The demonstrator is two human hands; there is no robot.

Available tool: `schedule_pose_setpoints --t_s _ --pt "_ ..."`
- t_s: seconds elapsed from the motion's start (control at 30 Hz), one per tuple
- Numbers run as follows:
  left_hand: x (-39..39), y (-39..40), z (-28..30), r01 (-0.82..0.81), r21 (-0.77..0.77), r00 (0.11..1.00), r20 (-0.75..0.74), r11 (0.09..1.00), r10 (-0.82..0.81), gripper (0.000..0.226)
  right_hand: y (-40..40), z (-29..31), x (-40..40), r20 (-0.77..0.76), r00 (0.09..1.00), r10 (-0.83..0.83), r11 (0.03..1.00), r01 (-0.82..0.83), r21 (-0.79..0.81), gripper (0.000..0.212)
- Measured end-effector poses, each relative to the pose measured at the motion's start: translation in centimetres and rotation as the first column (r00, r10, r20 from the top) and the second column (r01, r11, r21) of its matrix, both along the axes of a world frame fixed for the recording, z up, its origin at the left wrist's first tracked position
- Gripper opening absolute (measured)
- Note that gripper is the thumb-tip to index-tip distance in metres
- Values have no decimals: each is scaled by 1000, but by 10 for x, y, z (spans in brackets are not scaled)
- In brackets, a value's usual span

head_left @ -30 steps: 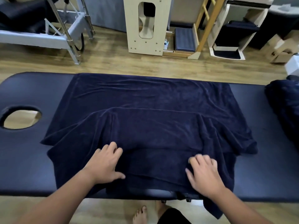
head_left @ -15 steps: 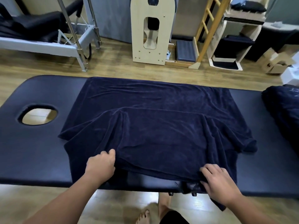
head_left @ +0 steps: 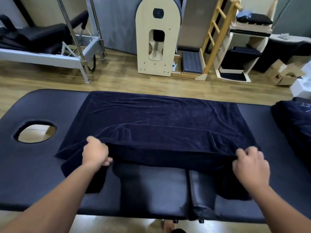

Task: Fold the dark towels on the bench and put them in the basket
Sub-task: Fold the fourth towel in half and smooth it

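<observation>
Towel [head_left: 159, 118] lies spread across the bench [head_left: 33, 165], its near edge lifted! Left hand [head_left: 95, 153] grips that edge at seven o'clock of the cloth, right hand [head_left: 250, 165] pinches it at four o'clock, both clenched on fabric. By the look of it, this is only the first fold. A second dark towel [head_left: 294, 125] waits at three o'clock, unfolded as far as it shows. No basket in sight; plenty left.

A wooden ladder [head_left: 217, 31] and cardboard box [head_left: 284, 74] stand on the floor [head_left: 117, 78].
</observation>
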State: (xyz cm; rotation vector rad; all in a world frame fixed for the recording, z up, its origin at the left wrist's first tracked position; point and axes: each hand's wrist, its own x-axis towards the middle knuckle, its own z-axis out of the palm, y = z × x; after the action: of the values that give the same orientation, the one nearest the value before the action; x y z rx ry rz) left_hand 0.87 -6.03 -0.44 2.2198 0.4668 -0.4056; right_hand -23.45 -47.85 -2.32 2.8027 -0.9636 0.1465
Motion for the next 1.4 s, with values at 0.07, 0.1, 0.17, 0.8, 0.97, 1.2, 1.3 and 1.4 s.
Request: schedule_pose_setpoints --t_s 0.07,0.1,0.17,0.8,0.97,1.2,1.3,1.4 --pt "26 -8 6 45 105 987 149 993 -60 18 -15 23 31 5 996 -92 990 91 108 10" --pt "40 -12 9 83 175 974 195 981 -118 18 -23 35 48 -3 987 -158 970 156 186 7" --pt "69 -27 16 141 237 955 224 961 -196 20 -45 53 86 -43 963 -265 921 266 283 11" --pt "88 -133 -29 910 366 347 -422 193 -838 60 -52 -57 149 57 852 521 791 -506 343 30" --pt "53 -122 -46 850 522 232 -501 -78 -834 43 -12 -70 77 63 818 572 753 -554 355 49" --pt "21 -95 -65 781 622 344 -353 57 -870 15 14 -79 67 20 910 413 849 -393 352 34" --pt "6 -81 -73 785 608 379 -314 122 -871 13 26 -70 68 -47 942 332 876 -289 387 20" --pt "-10 -69 -76 788 595 393 -288 158 -873 13 33 -65 60 -115 952 285 880 -212 425 16"
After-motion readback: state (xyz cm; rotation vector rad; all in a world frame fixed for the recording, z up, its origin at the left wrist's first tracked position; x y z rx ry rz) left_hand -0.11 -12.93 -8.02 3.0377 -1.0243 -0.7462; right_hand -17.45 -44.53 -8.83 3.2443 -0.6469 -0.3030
